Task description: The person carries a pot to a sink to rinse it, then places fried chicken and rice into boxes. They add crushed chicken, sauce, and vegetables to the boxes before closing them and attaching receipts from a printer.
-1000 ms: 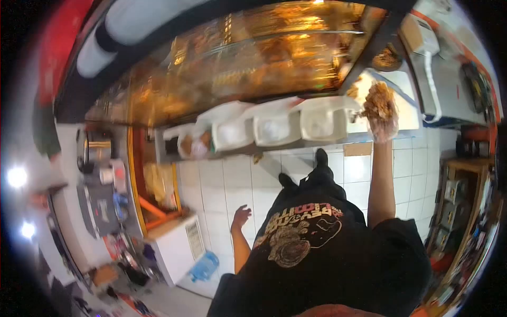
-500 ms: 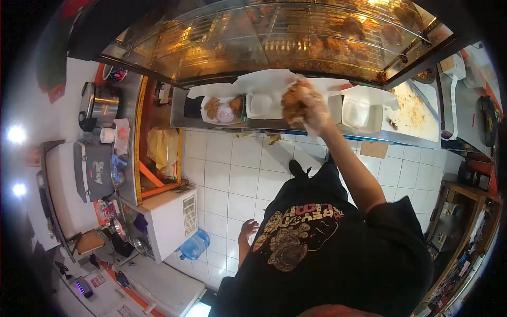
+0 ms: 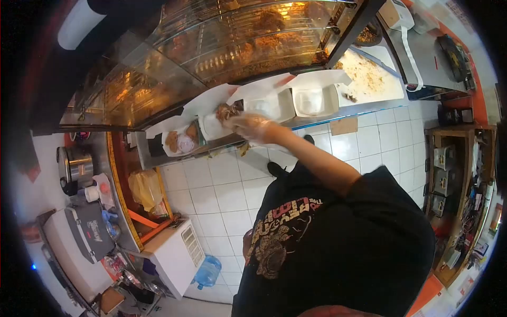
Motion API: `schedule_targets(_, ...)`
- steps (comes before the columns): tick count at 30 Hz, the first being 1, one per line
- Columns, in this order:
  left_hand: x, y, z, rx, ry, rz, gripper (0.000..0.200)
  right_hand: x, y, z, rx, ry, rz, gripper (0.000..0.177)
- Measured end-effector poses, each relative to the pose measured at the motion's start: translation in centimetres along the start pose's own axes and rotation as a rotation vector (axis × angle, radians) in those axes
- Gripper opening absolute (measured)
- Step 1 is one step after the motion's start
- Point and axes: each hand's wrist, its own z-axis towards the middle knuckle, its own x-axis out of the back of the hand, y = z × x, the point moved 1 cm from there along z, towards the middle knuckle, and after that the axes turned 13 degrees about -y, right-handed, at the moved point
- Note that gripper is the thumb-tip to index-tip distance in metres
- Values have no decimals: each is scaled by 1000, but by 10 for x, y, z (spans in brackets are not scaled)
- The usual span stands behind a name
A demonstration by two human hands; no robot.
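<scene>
My right hand (image 3: 248, 127), in a clear plastic glove, is closed around a browned piece of fried chicken (image 3: 228, 112). It holds the chicken at an open white paper box (image 3: 210, 128), low over or just inside it; blur hides which. Left of that box, another box (image 3: 171, 153) contains fried chicken (image 3: 171, 141) and a wrapped whitish portion (image 3: 185, 142). Two more open boxes, a middle one (image 3: 272, 110) and a right one (image 3: 316, 101), stand to the right. Only a sliver of my left hand (image 3: 247, 243) shows beside my shirt, its fingers hidden.
A lit glass display cabinet (image 3: 232, 53) with fried chicken on racks rises behind the counter. Crumbs cover a white board (image 3: 369, 79) at the right. A metal pot (image 3: 79, 166), a grey cooler box (image 3: 90, 232) and a blue water jug (image 3: 207, 272) are on the left.
My right hand has carried the fried chicken leftward and down to the second box from the left. The view has turned and shifted, and my left hand is now mostly hidden by my body.
</scene>
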Motion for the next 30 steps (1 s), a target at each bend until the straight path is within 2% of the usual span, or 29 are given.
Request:
schedule_targets(2, -12, 27, -4, -110, 31, 106, 43, 32, 11, -78, 6, 100, 142, 35)
schedule_targets(3, -17, 40, -5, -168, 48, 162, 43, 63, 11, -115, -365, 27, 964, 36)
schedule_targets(4, -24, 58, -7, -237, 68, 223, 43, 107, 8, -135, -638, -230, 568, 34)
schedule_targets(5, -21, 54, 5, -177, 44, 161, 43, 116, 26, -172, -913, -256, 739, 27)
schedule_targets(6, -16, 53, 20, -108, 9, 88, 42, 93, 60, -227, -904, -161, 515, 20)
schedule_targets(8, -7, 54, 46, -4, -34, -1, 42, 109, 82, -274, -1356, -265, 288, 22)
schedule_targets(9, -4, 58, 55, 23, -44, -18, 42, 103, 87, -286, -1369, -253, 294, 22)
schedule_targets(11, -1, 74, 76, 68, -59, -55, 42, 83, 110, -312, -1376, 37, -114, 22)
schedule_targets(12, 2, 82, 83, 93, -64, -73, 42, 80, 120, -307, -1418, -87, -97, 21)
schedule_targets(15, 9, 101, 92, 166, -48, -112, 41, 65, 125, -307, -1411, 38, -63, 20)
schedule_targets(16, 13, 104, 94, 150, -48, -62, 41, 60, 133, -308, -1501, -23, -17, 20)
schedule_targets(17, 16, 105, 92, 74, -43, 160, 41, 55, 138, -314, -1505, -15, -12, 20)
schedule_targets(18, 24, 100, 95, 50, -48, -41, 40, 44, 143, -325, -1470, 21, -3, 18)
schedule_targets(20, 11, 122, 86, 87, 5, 15, 40, 47, 146, -334, -1433, 59, -1, 16)
schedule_targets(21, 8, 125, 84, 128, 58, 67, 41, 57, 138, -338, -1466, 326, 539, 16)
schedule_targets(22, 2, 127, 83, 126, 59, 63, 41, 66, 128, -338, -1414, 588, 1085, 18)
schedule_targets(23, 0, 121, 77, 80, 34, 10, 41, 72, 121, -337, -1409, 579, 1087, 18)
schedule_targets(24, 0, 114, 72, 37, 8, -45, 42, 76, 114, -337, -1280, 789, 1348, 19)
schedule_targets(25, 24, 44, 98, -79, -107, -226, 43, 79, 107, -334, -1125, 992, 1604, 20)
schedule_targets(26, 44, -15, 119, -174, -239, -433, 43, 83, 100, -329, -1037, 1067, 1615, 20)
schedule_targets(27, 26, 3, 113, -240, -382, -631, 43, 91, 90, -323, -1042, 1047, 1624, 20)
schedule_targets(28, 13, 13, 84, -119, -148, -399, 40, 102, 82, -318, -981, 1020, 1674, 20)
schedule_targets(29, -19, 55, 55, -43, -64, -224, 40, 113, 77, -312, -918, 993, 1721, 20)
schedule_targets(30, -22, 42, 49, -24, -54, -168, 40, 123, 73, -306, -835, 932, 1787, 21)
